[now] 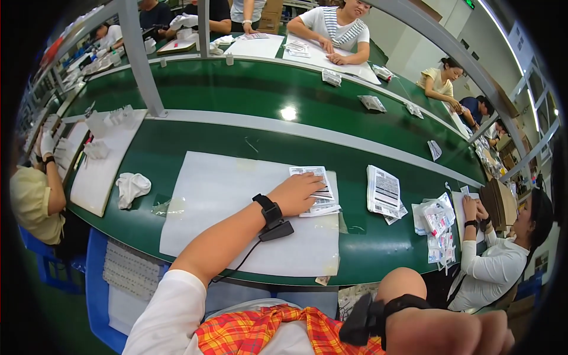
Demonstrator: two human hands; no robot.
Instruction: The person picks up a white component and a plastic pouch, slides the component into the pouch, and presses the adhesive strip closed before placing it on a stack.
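My left hand [299, 193] lies flat, fingers stretched, on a small stack of printed white sheets [322, 208], covering part of them. The stack rests at the right side of a white mat [236, 231]. My right hand [452, 332] is raised close to the camera at the lower right, away from the table. It is blurred and its fingers look bent, but whether anything is in them cannot be made out. A taller pile of printed leaflets [383, 190] lies to the right of the mat. Each of my wrists wears a black strap with a device.
Clear packets with printed contents [439, 225] are heaped at the right, beside a co-worker [497, 266]. A white cloth [132, 189] lies left of the mat. A blue bin [97, 284] stands below the table edge. Beyond a grey rail [266, 125], packets lie on a green belt [236, 89].
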